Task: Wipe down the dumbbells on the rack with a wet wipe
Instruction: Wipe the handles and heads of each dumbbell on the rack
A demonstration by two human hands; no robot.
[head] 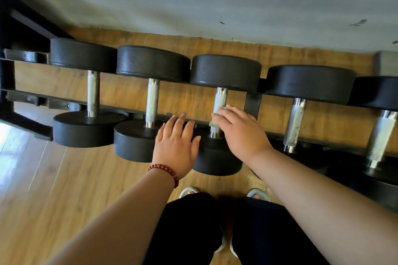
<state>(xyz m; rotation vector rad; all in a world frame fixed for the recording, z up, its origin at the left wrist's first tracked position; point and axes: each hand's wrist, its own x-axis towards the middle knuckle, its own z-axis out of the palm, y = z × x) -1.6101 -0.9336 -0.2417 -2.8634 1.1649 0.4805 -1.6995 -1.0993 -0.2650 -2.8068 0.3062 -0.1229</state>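
On the black rack (pixel 25 97) by the wall: five dumbbells (pixel 151 63), round black heads, knurled steel handles.
Between the second and third, the left hand (pixel 176 146) lies flat on the near heads, fingers straight and spread, holding nothing. The right hand (pixel 239 131) curls over the third dumbbell's handle (pixel 221 98), pressing the crumpled whitish wet wipe (pixel 215 123) onto it, wipe edges showing beside the fingers.

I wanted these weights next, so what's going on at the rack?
A person stands over the black metal rack of black round-headed dumbbells. Their right hand holds a crumpled pale wet wipe against the knurled steel handle of the middle dumbbell. The left hand, wearing a red bead bracelet, rests flat, fingers spread, on the near heads beside it.
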